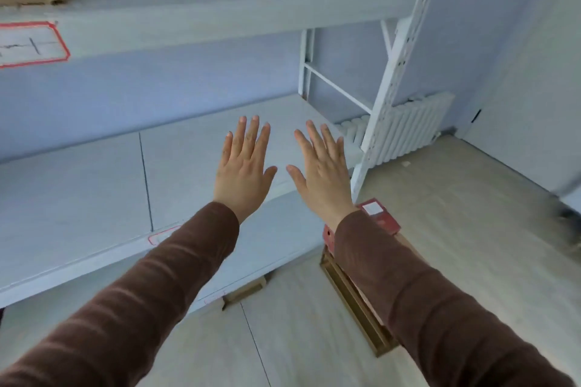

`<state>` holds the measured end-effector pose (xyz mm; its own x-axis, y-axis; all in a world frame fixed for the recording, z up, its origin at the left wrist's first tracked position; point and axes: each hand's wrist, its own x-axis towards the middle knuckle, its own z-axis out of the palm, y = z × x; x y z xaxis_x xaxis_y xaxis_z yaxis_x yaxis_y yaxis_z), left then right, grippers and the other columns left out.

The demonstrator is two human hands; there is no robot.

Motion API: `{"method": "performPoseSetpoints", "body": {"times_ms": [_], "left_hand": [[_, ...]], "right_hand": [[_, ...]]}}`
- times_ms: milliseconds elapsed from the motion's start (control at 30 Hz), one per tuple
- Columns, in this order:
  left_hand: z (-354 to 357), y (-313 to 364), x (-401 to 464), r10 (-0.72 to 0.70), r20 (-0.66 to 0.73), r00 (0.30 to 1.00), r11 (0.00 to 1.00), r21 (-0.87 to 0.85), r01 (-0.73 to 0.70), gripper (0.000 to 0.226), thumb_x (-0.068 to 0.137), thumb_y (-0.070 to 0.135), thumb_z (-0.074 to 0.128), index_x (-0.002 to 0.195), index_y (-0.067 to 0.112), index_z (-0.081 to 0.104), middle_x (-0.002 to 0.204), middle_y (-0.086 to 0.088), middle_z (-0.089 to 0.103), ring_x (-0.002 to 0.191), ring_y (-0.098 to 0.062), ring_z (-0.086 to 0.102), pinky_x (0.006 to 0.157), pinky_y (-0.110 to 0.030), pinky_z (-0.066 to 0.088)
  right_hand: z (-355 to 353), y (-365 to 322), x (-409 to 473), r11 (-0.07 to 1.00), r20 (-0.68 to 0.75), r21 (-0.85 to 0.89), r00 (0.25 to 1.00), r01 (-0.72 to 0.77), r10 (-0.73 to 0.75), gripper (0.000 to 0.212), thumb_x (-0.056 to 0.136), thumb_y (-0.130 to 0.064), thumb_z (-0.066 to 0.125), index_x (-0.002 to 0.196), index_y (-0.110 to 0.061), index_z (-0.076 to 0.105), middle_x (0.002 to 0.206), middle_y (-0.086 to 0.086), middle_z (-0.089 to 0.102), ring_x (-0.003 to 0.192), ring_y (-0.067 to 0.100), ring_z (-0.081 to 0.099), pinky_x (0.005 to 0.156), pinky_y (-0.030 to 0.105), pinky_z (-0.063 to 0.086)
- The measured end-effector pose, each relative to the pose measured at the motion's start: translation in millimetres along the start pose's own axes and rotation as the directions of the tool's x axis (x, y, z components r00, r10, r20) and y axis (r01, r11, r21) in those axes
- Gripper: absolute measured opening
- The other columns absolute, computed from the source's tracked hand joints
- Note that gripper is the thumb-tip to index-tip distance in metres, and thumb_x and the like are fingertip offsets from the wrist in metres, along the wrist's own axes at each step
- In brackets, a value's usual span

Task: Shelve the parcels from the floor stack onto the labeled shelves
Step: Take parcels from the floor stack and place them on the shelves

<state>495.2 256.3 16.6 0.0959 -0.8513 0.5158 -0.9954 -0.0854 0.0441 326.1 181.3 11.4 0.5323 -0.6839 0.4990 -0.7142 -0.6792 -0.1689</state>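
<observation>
Both hands spread flat above the shelf, holding nothing.
Left hand [241, 168] and right hand [323, 171] hover over the middle shelf [78, 195]; the right sleeve [424, 298] half-hides the red parcel [379, 218] atop the floor stack [352, 295].

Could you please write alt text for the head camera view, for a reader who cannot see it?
Both hands, left hand and right hand, spread open and empty above a bare white shelf. A red parcel tops the floor stack beneath the right arm.

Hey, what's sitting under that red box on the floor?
The red box rests on a brown cardboard parcel on the floor. The right sleeve covers much of both, so anything deeper in the stack is hidden.
</observation>
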Motion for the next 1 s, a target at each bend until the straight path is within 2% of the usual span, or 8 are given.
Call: {"method": "performPoseSetpoints", "body": {"times_ms": [233, 333, 433, 567, 733, 867, 1000], "left_hand": [[109, 136, 0, -0.082, 0.290, 0.954, 0.995, -0.028, 0.094, 0.077, 0.104, 0.043, 0.042, 0.163, 0.014, 0.002, 0.170, -0.008, -0.007, 0.156, -0.029, -0.013, 0.127, -0.046, -0.002], [155, 186, -5, -0.127, 0.430, 0.894, 0.989, -0.018, 0.149, 0.077, 0.105, 0.047, 0.036, 0.163, 0.015, -0.003, 0.170, -0.009, -0.014, 0.155, -0.028, -0.019, 0.126, -0.044, -0.007], [194, 220, -9, -0.173, 0.541, 0.823, 0.976, -0.020, 0.218, 0.076, 0.105, 0.051, 0.030, 0.163, 0.016, -0.005, 0.169, -0.008, -0.015, 0.154, -0.027, -0.020, 0.127, -0.045, -0.005], [244, 242, -11, -0.230, 0.652, 0.722, 0.947, -0.023, 0.322, 0.075, 0.106, 0.052, 0.028, 0.163, 0.017, -0.006, 0.170, -0.007, -0.014, 0.155, -0.026, -0.019, 0.127, -0.043, -0.006], [310, 244, -4, -0.279, 0.743, 0.608, 0.911, 0.004, 0.412, 0.078, 0.105, 0.053, 0.032, 0.163, 0.016, -0.005, 0.170, -0.008, -0.010, 0.156, -0.026, -0.014, 0.127, -0.043, -0.002], [365, 241, 3, -0.329, 0.773, 0.542, 0.865, 0.015, 0.502, 0.079, 0.105, 0.052, 0.037, 0.163, 0.016, -0.003, 0.171, -0.007, -0.005, 0.157, -0.027, -0.009, 0.127, -0.044, 0.002], [421, 244, -2, -0.393, 0.795, 0.462, 0.770, 0.010, 0.638, 0.080, 0.104, 0.049, 0.042, 0.162, 0.015, -0.002, 0.171, -0.008, 0.000, 0.158, -0.026, -0.003, 0.128, -0.045, 0.008]], "right_hand": [[18, 154, -76, 0.994, 0.248, -0.088, 0.965, -0.070, 0.090, 0.067, 0.104, -0.048, 0.048, 0.160, -0.021, 0.024, 0.171, 0.006, 0.013, 0.158, 0.030, 0.008, 0.126, 0.053, 0.006], [26, 216, -105, 0.990, 0.363, -0.079, 0.922, -0.117, 0.138, 0.067, 0.104, -0.046, 0.045, 0.161, -0.021, 0.021, 0.171, 0.005, 0.011, 0.158, 0.029, 0.004, 0.126, 0.055, 0.010], [42, 262, -125, 0.987, 0.439, -0.086, 0.884, -0.139, 0.163, 0.068, 0.104, -0.044, 0.046, 0.161, -0.019, 0.019, 0.170, 0.007, 0.013, 0.158, 0.030, 0.007, 0.127, 0.055, 0.010], [75, 310, -134, 0.979, 0.547, -0.116, 0.812, -0.169, 0.205, 0.071, 0.105, -0.044, 0.044, 0.162, -0.016, 0.013, 0.170, 0.009, 0.011, 0.158, 0.030, 0.006, 0.127, 0.053, 0.008], [134, 364, -131, 0.961, 0.613, -0.146, 0.741, -0.234, 0.273, 0.074, 0.105, -0.045, 0.041, 0.163, -0.014, 0.007, 0.171, 0.009, 0.010, 0.158, 0.028, 0.005, 0.127, 0.049, 0.004], [190, 406, -130, 0.939, 0.647, -0.153, 0.687, -0.308, 0.331, 0.074, 0.105, -0.044, 0.044, 0.162, -0.012, 0.009, 0.169, 0.012, 0.015, 0.157, 0.029, 0.010, 0.128, 0.050, 0.010], [247, 450, -129, 0.920, 0.675, -0.156, 0.641, -0.360, 0.366, 0.074, 0.103, -0.042, 0.049, 0.161, -0.012, 0.014, 0.167, 0.013, 0.022, 0.154, 0.030, 0.021, 0.126, 0.049, 0.019]]}}
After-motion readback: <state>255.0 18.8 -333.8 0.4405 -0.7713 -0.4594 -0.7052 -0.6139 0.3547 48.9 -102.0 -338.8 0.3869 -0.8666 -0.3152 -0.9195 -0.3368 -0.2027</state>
